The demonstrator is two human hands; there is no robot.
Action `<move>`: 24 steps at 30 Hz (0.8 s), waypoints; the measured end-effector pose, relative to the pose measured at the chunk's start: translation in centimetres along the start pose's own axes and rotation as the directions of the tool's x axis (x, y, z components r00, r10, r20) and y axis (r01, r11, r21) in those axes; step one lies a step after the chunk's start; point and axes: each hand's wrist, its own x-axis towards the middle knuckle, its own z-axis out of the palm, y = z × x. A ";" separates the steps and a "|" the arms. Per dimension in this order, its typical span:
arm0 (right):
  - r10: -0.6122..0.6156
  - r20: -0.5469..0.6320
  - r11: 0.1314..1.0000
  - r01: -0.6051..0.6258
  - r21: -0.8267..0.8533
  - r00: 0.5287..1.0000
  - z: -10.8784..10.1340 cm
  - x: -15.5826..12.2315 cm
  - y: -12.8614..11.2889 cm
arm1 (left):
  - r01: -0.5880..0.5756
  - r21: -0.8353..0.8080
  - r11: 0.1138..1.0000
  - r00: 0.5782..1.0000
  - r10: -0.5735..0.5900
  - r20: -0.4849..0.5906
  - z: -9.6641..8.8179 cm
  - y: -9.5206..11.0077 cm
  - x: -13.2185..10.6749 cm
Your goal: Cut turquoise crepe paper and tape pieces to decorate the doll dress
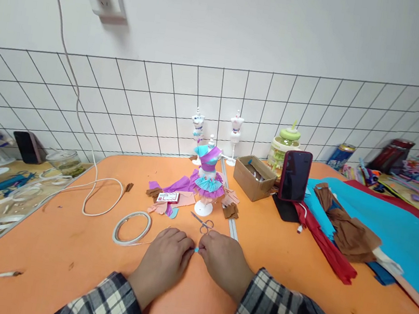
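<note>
Both hands meet low over the orange table [71,262], fingers closed around a tiny light-blue scrap [196,249], apparently crepe paper. My left hand [168,255] pinches its left side, and my right hand [222,259] pinches its right side. Most of the scrap is hidden by the fingers. Just beyond my right hand lie small scissors [205,224]. A roll of white tape [116,232] rests left of my left hand, with a thin strip trailing toward it. Farther back, a miniature dress form [207,177] stands upright in a purple and blue ruffled dress.
Purple, peach and brown scraps [179,186] and a small white-and-red box [168,197] surround the stand. Behind are two white mannequins [236,129], a cardboard box [255,179] and a propped phone [295,176]. Coloured crepe paper [392,221] covers the right side; a white cable [89,197] lies left.
</note>
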 end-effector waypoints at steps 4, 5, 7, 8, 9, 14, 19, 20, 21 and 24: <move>-0.018 0.025 1.000 0.017 0.022 1.000 -0.3 -0.1 0.4 | 0.004 -0.007 1.000 1.000 -0.004 0.001 0.0 0.0 -0.1; -0.021 0.027 1.000 0.020 0.019 0.999 -0.3 -0.2 0.4 | 0.002 -0.007 1.000 1.000 -0.002 0.000 0.0 0.0 -0.1; -0.019 0.021 1.000 0.019 0.001 1.000 -0.3 -0.3 0.5 | -0.006 -0.008 1.000 1.000 0.006 0.000 0.0 -0.1 -0.1; -0.016 0.012 1.000 0.016 -0.002 1.000 -0.3 -0.3 0.5 | -0.011 -0.009 1.000 1.000 0.011 0.002 0.1 -0.1 -0.1; -0.011 0.000 1.000 0.011 0.004 1.000 -0.3 -0.2 0.5 | -0.015 -0.011 1.000 1.000 0.015 0.006 0.1 -0.1 -0.1; 0.067 -0.020 0.986 -0.063 0.154 0.998 0.0 0.3 0.5 | -0.024 -0.017 1.000 0.999 0.025 0.021 0.2 -0.2 0.0; 0.060 -0.016 0.977 -0.055 0.207 0.998 0.2 0.6 0.8 | -0.015 -0.012 1.000 1.000 0.015 0.020 -0.1 -0.2 -0.2; 0.046 -0.010 0.980 -0.044 0.194 0.999 0.2 0.6 0.8 | -0.013 -0.012 1.000 1.000 0.013 0.021 -0.1 -0.2 -0.2; 0.032 -0.006 0.984 -0.031 0.175 0.999 0.1 0.5 0.8 | -0.011 -0.012 1.000 1.000 0.011 0.022 -0.2 -0.3 -0.2; -0.013 -0.001 0.996 0.013 0.087 1.000 0.0 0.2 0.7 | -0.013 -0.015 1.000 1.000 0.014 0.026 -0.4 -0.4 -0.4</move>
